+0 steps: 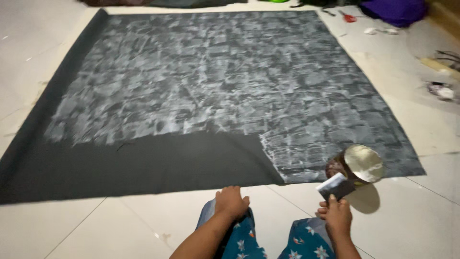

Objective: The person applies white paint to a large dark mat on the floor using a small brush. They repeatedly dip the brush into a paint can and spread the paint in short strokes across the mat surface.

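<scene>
A flat scraper is gripped in the right hand — just beside an open tin. The left hand is rested, empty and loosely curled, on the knee — near the dark cloth.

Purple bundle and forearms cut off by edges.

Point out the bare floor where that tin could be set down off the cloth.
Bare tile lies left of the left hand, below the dark cloth edge, and along the cloth's left side. Tile right of the tin is bare too. The far right corner is crowded: purple bundle, scissors, scraps. The right hand holds a flat card.
</scene>
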A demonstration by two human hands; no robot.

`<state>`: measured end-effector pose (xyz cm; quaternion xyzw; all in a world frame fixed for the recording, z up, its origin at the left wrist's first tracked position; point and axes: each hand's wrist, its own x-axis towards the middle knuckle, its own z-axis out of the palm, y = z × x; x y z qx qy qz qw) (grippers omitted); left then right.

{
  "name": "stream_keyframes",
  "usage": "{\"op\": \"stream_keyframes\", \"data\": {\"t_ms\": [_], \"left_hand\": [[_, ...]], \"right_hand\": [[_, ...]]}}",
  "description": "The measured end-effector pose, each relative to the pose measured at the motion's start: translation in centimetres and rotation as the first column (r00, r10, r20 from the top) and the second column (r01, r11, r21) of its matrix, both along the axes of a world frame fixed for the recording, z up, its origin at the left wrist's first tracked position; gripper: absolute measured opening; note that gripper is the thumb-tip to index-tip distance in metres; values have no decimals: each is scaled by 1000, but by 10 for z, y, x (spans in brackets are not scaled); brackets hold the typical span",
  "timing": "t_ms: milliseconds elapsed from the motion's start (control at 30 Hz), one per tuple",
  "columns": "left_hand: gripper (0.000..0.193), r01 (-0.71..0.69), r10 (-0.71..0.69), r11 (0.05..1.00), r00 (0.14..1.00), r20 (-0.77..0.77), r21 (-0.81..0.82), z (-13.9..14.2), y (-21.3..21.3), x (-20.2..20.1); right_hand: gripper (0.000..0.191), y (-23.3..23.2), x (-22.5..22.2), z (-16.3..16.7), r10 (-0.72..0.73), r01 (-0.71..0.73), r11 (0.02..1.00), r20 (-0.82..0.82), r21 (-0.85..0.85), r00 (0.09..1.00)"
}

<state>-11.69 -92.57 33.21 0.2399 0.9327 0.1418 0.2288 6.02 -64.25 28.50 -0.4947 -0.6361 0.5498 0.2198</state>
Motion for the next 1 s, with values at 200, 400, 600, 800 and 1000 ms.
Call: {"op": "stream_keyframes", "data": {"t_ms": [200,400,600,800,1000], "left_hand": [[48,-8,10,999,999,41,-53,4,10,-5],[46,-14,17,998,998,53,-64,1,15,-4],[45,-24,27,997,999,42,-69,0,11,-4],[45,-22,22,999,1000,8,-47,-1,-4,-4],[43,-57,66,982,997,-45,181,-23,-25,-21]], "right_hand": [[32,-2,-2,4,-35,32,999,72,42,997],[31,0,-1,2,-48,46,998,93,32,995],[31,-4,4,6,-8,3,997,80,74,997],[29,-18,-7,13,66,-85,987,141,134,988],[31,-35,-29,21,112,-150,969,195,198,975]]}}
